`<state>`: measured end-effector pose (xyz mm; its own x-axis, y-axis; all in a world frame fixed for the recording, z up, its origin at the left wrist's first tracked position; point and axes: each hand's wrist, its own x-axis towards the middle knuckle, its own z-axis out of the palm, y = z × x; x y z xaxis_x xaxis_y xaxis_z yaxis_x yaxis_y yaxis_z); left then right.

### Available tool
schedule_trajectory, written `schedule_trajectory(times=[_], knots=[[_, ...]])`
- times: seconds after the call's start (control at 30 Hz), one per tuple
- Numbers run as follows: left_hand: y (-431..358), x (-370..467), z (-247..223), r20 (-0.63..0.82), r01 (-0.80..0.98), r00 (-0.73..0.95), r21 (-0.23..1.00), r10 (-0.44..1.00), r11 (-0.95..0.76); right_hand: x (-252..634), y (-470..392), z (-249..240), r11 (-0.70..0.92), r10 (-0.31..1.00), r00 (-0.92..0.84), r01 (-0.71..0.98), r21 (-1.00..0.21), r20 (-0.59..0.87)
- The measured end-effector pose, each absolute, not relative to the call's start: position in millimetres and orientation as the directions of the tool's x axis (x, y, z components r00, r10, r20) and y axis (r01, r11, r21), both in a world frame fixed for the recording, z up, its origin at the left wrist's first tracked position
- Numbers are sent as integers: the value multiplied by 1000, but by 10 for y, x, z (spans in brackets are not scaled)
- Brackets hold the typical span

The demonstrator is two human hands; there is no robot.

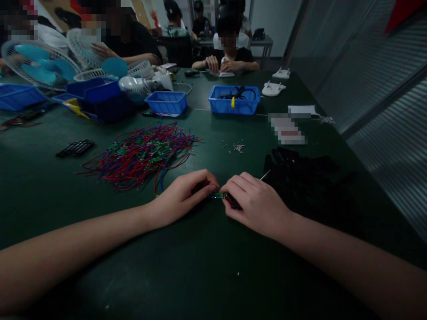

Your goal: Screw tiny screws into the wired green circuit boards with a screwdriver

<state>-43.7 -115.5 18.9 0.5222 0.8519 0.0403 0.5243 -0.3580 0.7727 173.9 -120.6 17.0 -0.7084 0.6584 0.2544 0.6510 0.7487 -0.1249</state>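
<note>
Forearms [83,235] run off-frame; hands [182,195] [255,200] partly hide a circuit board [217,195].

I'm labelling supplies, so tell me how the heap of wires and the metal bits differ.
The wires spread wide; the metal bits cover a small patch. The wires are mostly red and blue, mixed with green boards; the metal bits look silvery. The wires are long and tangled; the metal bits are tiny and loose. Both lie on the table.
</note>
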Motion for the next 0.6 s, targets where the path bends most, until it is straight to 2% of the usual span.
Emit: schedule_trajectory(times=[0.23,0.4,0.6], knots=[[-1177,-435,194,17,531,494,786,870,-317,1769,-1201,155,767,636,-712,626,-143,297],[-1169,-451,190,14,468,455,847,891,-252,1790,-1194,143,762,642,-691,622,-179,333],[-1158,-467,170,71,442,409,857,910,-265,1784,-1191,140,775,625,-699,610,-167,347]])
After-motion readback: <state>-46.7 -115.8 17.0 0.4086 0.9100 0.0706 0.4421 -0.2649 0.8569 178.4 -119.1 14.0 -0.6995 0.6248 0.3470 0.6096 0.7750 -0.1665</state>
